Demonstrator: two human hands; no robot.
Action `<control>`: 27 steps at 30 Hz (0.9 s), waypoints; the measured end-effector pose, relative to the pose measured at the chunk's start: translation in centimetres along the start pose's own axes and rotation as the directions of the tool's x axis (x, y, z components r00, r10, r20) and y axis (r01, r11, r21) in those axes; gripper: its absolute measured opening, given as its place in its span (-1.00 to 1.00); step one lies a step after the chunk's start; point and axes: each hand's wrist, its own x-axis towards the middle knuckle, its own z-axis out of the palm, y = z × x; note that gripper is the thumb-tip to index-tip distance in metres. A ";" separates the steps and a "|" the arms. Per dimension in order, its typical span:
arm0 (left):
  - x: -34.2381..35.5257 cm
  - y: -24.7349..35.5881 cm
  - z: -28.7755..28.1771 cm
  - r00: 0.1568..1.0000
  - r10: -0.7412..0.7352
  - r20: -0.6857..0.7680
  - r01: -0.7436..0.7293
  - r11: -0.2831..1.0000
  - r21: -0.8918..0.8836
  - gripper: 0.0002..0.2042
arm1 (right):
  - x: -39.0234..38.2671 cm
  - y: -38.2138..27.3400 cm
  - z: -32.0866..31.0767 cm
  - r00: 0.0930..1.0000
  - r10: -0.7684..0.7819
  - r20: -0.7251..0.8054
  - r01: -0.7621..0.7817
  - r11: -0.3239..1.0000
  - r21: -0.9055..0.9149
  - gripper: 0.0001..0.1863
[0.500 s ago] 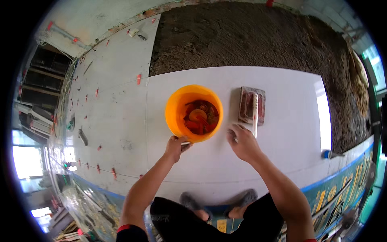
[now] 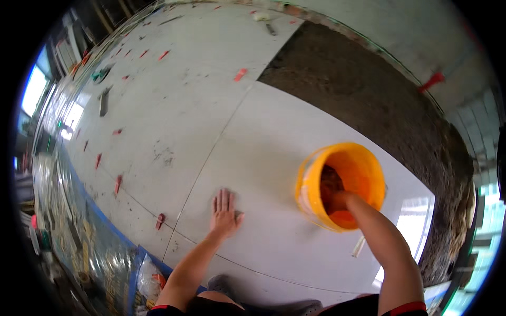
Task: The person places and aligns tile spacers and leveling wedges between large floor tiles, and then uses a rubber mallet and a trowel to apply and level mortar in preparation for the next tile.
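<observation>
A yellow bucket [image 2: 370,171] stands on the large white floor tile [image 2: 263,152], right of the middle. My right hand [image 2: 337,201] reaches down inside it, over the reddish pieces [image 2: 330,180] at the bottom. The fingers are hidden among them and blurred, so I cannot see what they touch. My left hand [image 2: 225,215] lies flat on the tile near the joint, fingers stretched out and holding nothing. The pale handle [image 2: 358,246] of a float pokes out beside the bucket's near side; the rest of the float is hidden.
Red levelling wedges [image 2: 118,184] stick up along the joints of the laid tiles to the left. A grey tool [image 2: 104,101] and a white-headed mallet [image 2: 262,17] lie there too. Dark mortar [image 2: 337,73] borders the tile at the far right. Plastic-covered flooring [image 2: 95,231] runs along the lower left.
My view has turned leftward. My left hand has let go of the bucket rim and now rests on the tile. My right hand has gone from beside the float into the bucket, which has shifted right.
</observation>
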 end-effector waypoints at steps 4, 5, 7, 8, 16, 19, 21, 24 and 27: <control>1.0 -0.9 -2.0 0.997 -0.042 -0.067 0.031 0.988 -0.152 -0.12 | 1.0 -0.7 2.2 0.998 0.055 0.042 -0.052 0.995 -0.085 -0.67; 2.3 -0.7 -2.3 0.991 -0.064 -0.116 0.043 0.983 -0.178 -0.11 | 1.3 -0.3 2.1 0.996 0.068 0.054 -0.063 0.993 -0.096 -0.67; 3.7 -2.5 -2.2 0.972 -0.057 -0.228 0.013 0.982 -0.188 -0.08 | 0.4 0.2 3.4 0.993 0.111 0.032 -0.107 0.989 -0.102 -0.66; 3.6 -3.4 -2.1 0.966 -0.054 -0.251 0.013 0.987 -0.161 -0.07 | 0.4 0.7 4.3 0.993 0.119 0.028 -0.115 0.988 -0.099 -0.66; 2.4 -2.8 0.0 0.945 -0.025 -0.327 -0.086 0.944 -0.320 -0.05 | 0.4 3.6 2.2 0.967 0.231 -0.107 -0.232 0.973 0.001 -0.64; -0.9 -3.5 0.3 0.957 -0.025 -0.290 -0.092 0.919 -0.383 -0.06 | -1.8 3.8 -1.9 0.899 0.289 -0.329 -0.207 0.943 0.261 -0.64; -4.8 -4.0 0.8 0.970 -0.046 -0.239 -0.050 0.923 -0.382 -0.07 | -5.7 2.4 -3.3 0.792 0.279 -0.543 0.058 0.852 0.521 -0.63; -10.9 -3.2 1.9 0.990 -0.034 -0.138 -0.020 0.927 -0.374 -0.12 | -12.6 -5.9 -0.6 0.650 0.186 -0.737 0.464 0.670 0.579 -0.58; -15.2 -2.2 3.0 0.982 -0.076 -0.174 -0.015 0.882 -0.471 -0.16 | -12.8 -11.2 3.4 0.785 0.168 -0.596 0.333 0.698 0.634 -0.55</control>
